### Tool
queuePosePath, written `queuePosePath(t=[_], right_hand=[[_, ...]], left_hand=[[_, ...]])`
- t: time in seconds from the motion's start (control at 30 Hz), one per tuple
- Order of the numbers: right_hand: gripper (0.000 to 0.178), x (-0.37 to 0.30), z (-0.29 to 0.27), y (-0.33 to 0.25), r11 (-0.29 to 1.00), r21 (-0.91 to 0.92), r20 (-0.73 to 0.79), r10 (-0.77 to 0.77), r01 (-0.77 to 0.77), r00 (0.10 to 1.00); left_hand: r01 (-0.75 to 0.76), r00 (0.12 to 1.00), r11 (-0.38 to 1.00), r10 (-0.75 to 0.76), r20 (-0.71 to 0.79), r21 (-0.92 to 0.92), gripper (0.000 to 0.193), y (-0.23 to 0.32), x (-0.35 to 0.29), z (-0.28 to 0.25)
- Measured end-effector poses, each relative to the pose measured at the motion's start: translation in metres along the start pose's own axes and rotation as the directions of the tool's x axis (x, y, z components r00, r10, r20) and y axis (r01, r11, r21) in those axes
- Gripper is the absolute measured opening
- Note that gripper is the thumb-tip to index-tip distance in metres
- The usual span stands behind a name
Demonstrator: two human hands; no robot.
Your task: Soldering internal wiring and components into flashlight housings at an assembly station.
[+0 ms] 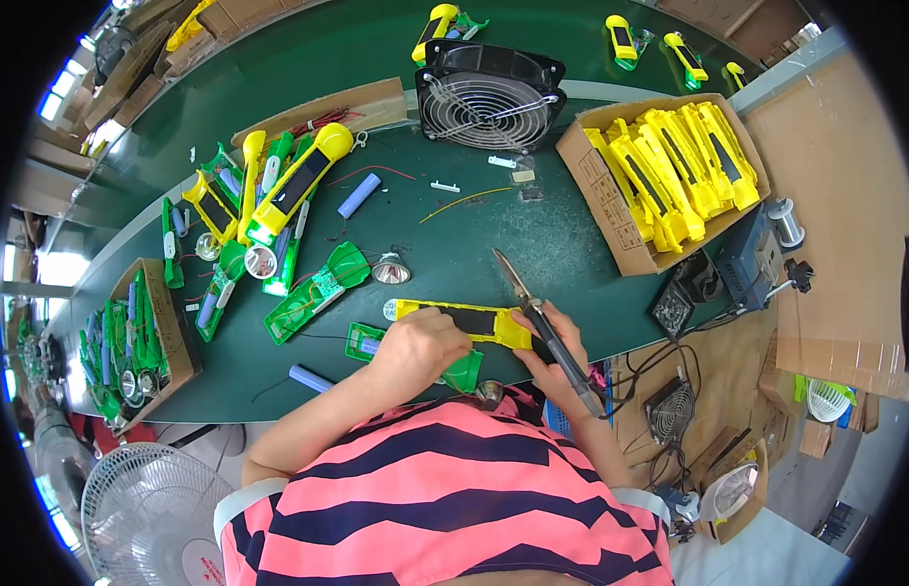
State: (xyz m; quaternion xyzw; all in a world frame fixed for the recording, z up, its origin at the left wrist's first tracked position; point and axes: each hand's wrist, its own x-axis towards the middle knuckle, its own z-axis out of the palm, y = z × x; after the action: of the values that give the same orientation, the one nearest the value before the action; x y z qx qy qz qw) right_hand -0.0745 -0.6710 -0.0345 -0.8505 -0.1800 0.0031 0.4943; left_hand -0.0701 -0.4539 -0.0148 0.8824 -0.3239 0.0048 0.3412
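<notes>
A yellow plastic casing with a dark panel lies across in front of me at the table's near edge. My left hand is closed over its left part, fingertips curled under and hidden, so what they pinch cannot be made out. My right hand grips a soldering iron, its tip pointing up and away over the table; the fingers also touch the casing's right end. Beneath my left hand lies a green casing with a blue cylindrical battery, partly covered. A small round reflector sits beside it.
Left are yellow and green flashlights, an opened green casing with circuit board, a reflector and a box of green parts. A fan stands at the back; right are a box of yellow casings and a solder spool.
</notes>
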Motion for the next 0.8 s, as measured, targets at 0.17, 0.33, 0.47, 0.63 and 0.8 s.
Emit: queuePosePath(t=[0.17, 0.33, 0.47, 0.63, 0.8], right_hand=[[0.047, 0.013, 0.009, -0.003, 0.999, 0.022, 0.117, 0.043, -0.046, 0.992], [0.023, 0.020, -0.008, -0.003, 0.979, -0.032, 0.029, -0.200, 0.200, 0.979], [0.015, 0.015, -0.021, -0.001, 0.946, 0.255, -0.156, -0.166, 0.202, 0.974], [0.016, 0.016, -0.026, 0.002, 0.842, 0.515, 0.005, 0.187, -0.163, 0.982], [0.017, 0.023, -0.018, 0.004, 0.827, 0.511, 0.038, 0.251, -0.234, 0.967]], left_hand=[[0.207, 0.976, 0.958, -0.189, -0.106, 0.197, 0.005, 0.001, 0.007, 0.010], [0.296, 0.955, 0.930, -0.292, -0.050, 0.220, 0.006, -0.001, 0.009, 0.008], [0.333, 0.939, 0.926, -0.343, 0.027, 0.179, 0.009, -0.003, 0.011, 0.003], [0.309, 0.937, 0.918, -0.338, 0.083, 0.248, 0.010, -0.002, 0.017, -0.001], [0.297, 0.930, 0.902, -0.348, 0.120, 0.314, 0.009, -0.002, 0.020, 0.000]])
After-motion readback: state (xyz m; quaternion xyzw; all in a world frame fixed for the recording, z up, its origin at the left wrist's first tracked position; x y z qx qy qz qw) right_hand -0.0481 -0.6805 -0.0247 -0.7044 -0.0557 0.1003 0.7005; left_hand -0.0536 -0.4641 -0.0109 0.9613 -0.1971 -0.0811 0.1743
